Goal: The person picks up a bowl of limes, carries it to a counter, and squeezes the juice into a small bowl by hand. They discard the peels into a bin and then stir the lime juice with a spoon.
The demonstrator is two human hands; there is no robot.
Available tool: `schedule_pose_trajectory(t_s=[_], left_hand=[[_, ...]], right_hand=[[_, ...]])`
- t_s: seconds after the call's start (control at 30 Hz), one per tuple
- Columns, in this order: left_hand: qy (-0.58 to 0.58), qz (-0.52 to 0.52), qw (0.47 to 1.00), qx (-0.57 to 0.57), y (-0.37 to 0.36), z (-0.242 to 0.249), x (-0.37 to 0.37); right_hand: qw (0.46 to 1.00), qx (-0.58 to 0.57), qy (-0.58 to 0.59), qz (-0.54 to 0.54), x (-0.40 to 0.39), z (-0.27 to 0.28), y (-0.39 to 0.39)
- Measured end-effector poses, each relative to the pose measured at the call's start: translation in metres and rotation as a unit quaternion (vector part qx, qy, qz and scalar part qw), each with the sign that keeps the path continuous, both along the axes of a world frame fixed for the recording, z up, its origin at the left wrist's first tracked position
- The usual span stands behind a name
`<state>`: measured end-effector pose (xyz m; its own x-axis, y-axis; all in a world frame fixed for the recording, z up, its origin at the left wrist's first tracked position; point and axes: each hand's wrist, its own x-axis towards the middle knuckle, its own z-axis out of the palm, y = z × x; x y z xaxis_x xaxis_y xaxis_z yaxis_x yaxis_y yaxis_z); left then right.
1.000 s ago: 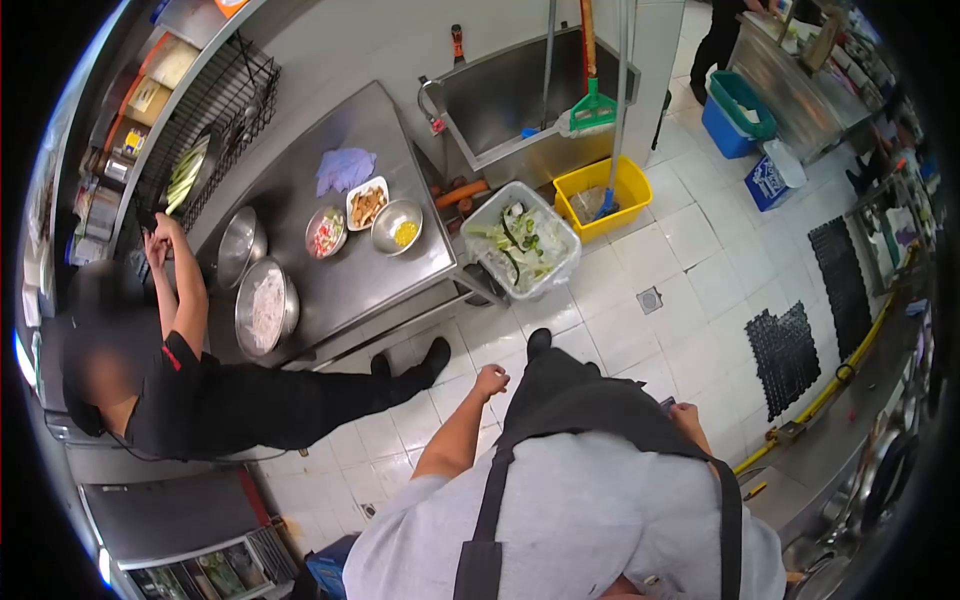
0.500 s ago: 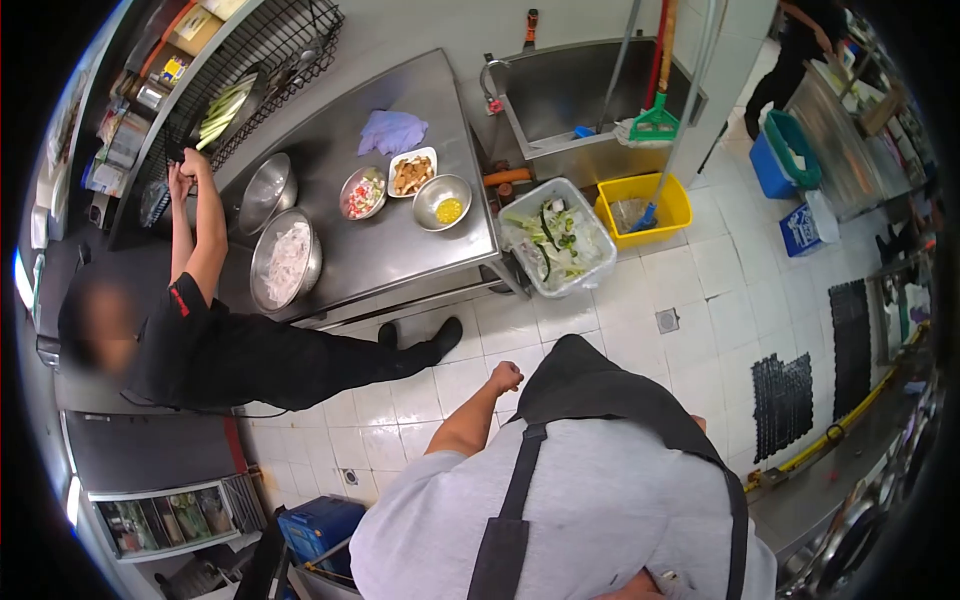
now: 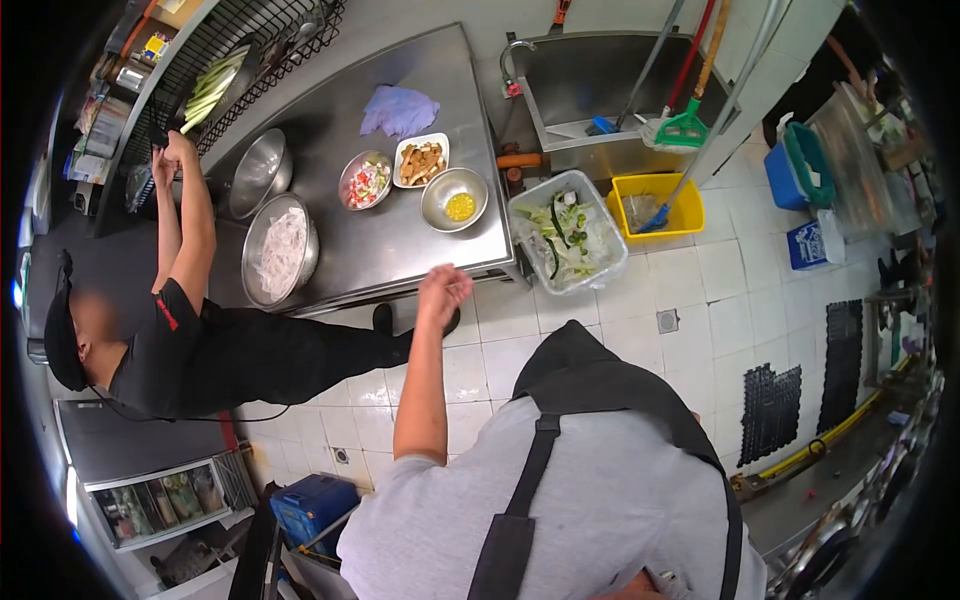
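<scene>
My left hand (image 3: 443, 288) is raised over the front edge of the steel table (image 3: 400, 255), fingers loosely apart and holding nothing. Nearest to it on the table is a small steel bowl with something yellow (image 3: 458, 200). Beyond that stand a white dish of fried pieces (image 3: 420, 161) and a bowl of chopped mix (image 3: 365, 183). A large bowl of white shreds (image 3: 280, 250) and an empty steel bowl (image 3: 258, 172) sit further left. My right hand is hidden behind my grey shirt and black apron.
A co-worker in black (image 3: 200, 350) stands at the table's left end, both hands up at a wire shelf (image 3: 240, 60). A clear bin of vegetable scraps (image 3: 568, 235), a yellow mop bucket (image 3: 675, 210) and a sink (image 3: 600, 80) lie to the right. Black floor mats (image 3: 770, 400) cover white tiles.
My left arm has swung up and forward from beside my body to the table's front edge, and its fingers have loosened. The view has moved closer to the table. The co-worker keeps reaching up.
</scene>
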<state>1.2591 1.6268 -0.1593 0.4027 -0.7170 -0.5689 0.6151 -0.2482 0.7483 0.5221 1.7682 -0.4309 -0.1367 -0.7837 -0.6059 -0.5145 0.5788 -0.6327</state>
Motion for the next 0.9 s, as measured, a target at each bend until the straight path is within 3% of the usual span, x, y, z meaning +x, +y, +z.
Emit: schedule_pose_trajectory(t_s=[0.03,0.13,0.23,0.27,0.33,0.4,0.47,0.9], left_hand=[[0.009,0.048,0.999,-0.002,-0.013,0.005,0.016],[0.006,0.059,0.998,0.023,-0.041,0.014,0.042],[0.053,0.052,0.996,0.056,-0.064,-0.009,0.058],[0.054,0.040,0.997,0.032,-0.067,-0.013,0.057],[0.046,0.040,0.997,0.052,-0.074,-0.019,0.055],[0.040,0.035,0.998,0.038,-0.074,-0.011,0.046],[0.033,0.037,0.998,0.040,-0.075,-0.007,0.041],[0.064,0.033,0.997,0.020,-0.054,-0.009,0.050]], right_hand=[[1.000,0.011,-0.005,-0.006,0.005,0.002,-0.004],[0.999,0.036,-0.013,-0.014,0.026,0.033,-0.014],[0.997,0.025,-0.062,-0.023,0.047,0.068,-0.029],[0.997,-0.028,-0.064,-0.022,0.057,0.092,-0.037],[0.999,0.018,-0.024,-0.026,0.076,0.118,-0.051],[0.998,0.028,-0.039,-0.034,0.050,0.045,-0.036],[0.999,-0.006,0.014,0.031,0.034,0.015,-0.033],[0.988,-0.035,0.033,0.145,0.048,0.003,-0.135]])
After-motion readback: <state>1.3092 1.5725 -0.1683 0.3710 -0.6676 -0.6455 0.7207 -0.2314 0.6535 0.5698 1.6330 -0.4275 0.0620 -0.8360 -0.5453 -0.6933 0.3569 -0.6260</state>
